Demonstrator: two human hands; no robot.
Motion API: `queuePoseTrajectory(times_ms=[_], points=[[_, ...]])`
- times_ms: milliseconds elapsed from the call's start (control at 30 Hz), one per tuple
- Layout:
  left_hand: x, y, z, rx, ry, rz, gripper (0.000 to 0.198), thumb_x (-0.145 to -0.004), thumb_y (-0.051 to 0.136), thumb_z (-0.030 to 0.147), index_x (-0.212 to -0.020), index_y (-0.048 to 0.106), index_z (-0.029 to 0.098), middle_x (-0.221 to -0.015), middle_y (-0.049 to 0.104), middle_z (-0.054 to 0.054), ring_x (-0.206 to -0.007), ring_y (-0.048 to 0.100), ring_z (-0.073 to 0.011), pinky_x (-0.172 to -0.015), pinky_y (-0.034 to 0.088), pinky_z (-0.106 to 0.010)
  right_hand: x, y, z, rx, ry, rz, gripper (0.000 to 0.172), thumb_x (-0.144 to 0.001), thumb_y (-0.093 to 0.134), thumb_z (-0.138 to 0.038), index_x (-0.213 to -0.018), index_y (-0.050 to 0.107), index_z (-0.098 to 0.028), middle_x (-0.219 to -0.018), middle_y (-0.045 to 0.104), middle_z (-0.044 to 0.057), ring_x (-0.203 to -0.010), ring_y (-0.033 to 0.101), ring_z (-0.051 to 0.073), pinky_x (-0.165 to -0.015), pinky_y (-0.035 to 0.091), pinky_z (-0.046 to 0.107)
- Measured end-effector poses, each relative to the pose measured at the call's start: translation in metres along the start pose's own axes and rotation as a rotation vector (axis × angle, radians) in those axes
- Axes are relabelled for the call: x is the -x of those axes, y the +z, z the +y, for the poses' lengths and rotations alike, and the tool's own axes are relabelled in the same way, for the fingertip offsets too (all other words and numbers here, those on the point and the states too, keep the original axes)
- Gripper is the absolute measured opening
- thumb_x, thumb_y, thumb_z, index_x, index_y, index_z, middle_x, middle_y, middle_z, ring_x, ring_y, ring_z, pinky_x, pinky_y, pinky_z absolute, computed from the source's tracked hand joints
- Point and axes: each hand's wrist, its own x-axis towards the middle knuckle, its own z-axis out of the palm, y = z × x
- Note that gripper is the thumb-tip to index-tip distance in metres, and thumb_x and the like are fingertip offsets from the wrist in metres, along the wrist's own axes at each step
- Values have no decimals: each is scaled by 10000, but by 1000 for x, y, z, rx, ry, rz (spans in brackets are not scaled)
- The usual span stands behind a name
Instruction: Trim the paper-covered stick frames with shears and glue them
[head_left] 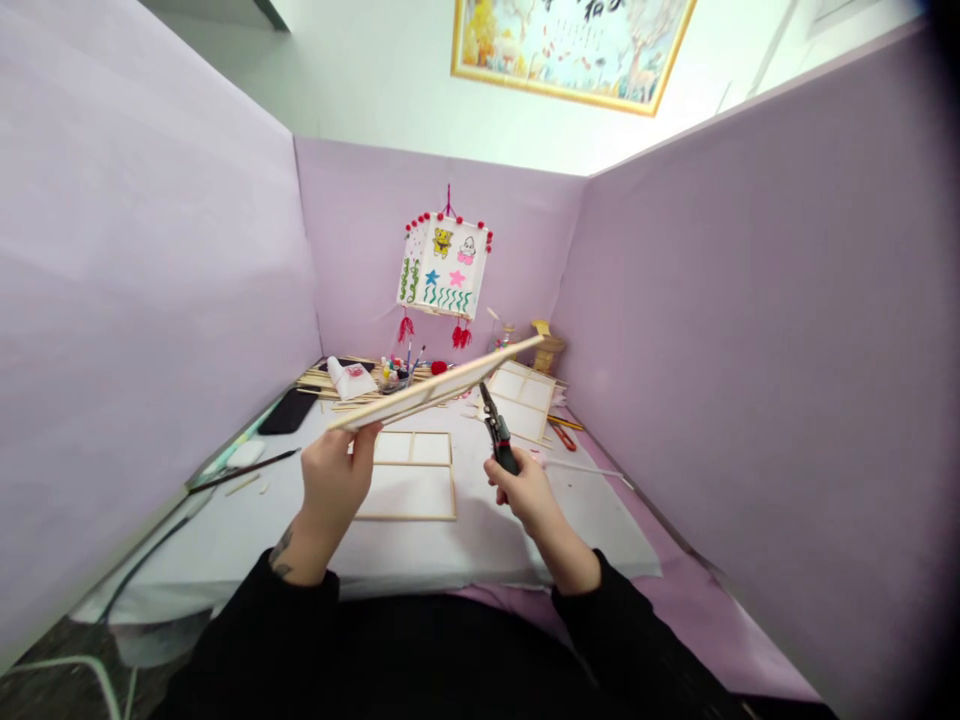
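Observation:
My left hand (337, 465) pinches the near left corner of a papered wooden-stick frame (442, 385), lifted above the table and tilted so that its edge faces me. In my right hand (525, 485) is a pair of pliers or cutters (496, 432) with dark handles and metal jaws. The jaws point up, just under the right half of the raised frame; I cannot tell whether they touch it. Below, a second stick frame with white backing (412, 490) lies flat on the white-covered table (495, 555), partly hidden by my left hand.
A decorated paper lantern (450, 262) hangs at the back. Another stick frame (517, 395) lies back right, near a red cutter (564, 437). A phone (289, 411), a brush (244, 472) and wooden sticks lie left. Paint bottles (394, 372) stand behind. Lilac panels enclose three sides.

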Motion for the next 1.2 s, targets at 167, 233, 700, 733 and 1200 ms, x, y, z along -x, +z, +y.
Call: queuePoseTrajectory(times_ms=[167, 233, 700, 733, 1200], points=[[-3, 0, -6, 239, -349, 45, 175, -790, 683, 344, -819, 645, 176, -770, 686, -36, -761, 643, -189, -718, 471, -283, 12, -10, -8, -100, -145, 122, 515, -732, 750, -476, -1013, 422, -194, -685, 581, -19, -425, 518, 159, -400, 420, 190], [-7, 1, -8, 497, -512, 18, 265, -758, 721, 373, -912, 646, 171, -869, 719, -45, -816, 664, -186, -763, 502, -289, 17, -15, -14, -104, -242, 134, 425, -775, 729, -479, -947, 485, -177, -780, 615, 32, -517, 573, 178, -483, 487, 229], [21, -25, 9, 1068, -1184, -462, 554, -685, 762, 145, -1206, 577, 115, -1000, 756, -128, -822, 734, -252, -647, 593, -287, 16, -30, -12, 201, -528, -32, 299, -830, 550, -347, -1041, 651, -161, -1145, 581, 96, -1101, 529, 306, -979, 400, 430], [23, -27, 12, 1071, -1202, -471, 560, -695, 755, 139, -1223, 569, 115, -1005, 755, -132, -822, 736, -254, -654, 595, -292, 17, -28, -10, 207, -531, -51, 314, -836, 549, -348, -1067, 647, -160, -1178, 565, 103, -1128, 512, 310, -992, 392, 438], [34, -19, 23, 1129, -1291, -593, 473, -710, 756, 117, -1164, 628, 89, -968, 756, -144, -778, 732, -224, -666, 577, -264, 16, -27, -3, 170, -604, -126, 371, -867, 534, -302, -1226, 599, -237, -1384, 418, 71, -1294, 365, 292, -1131, 283, 461]])
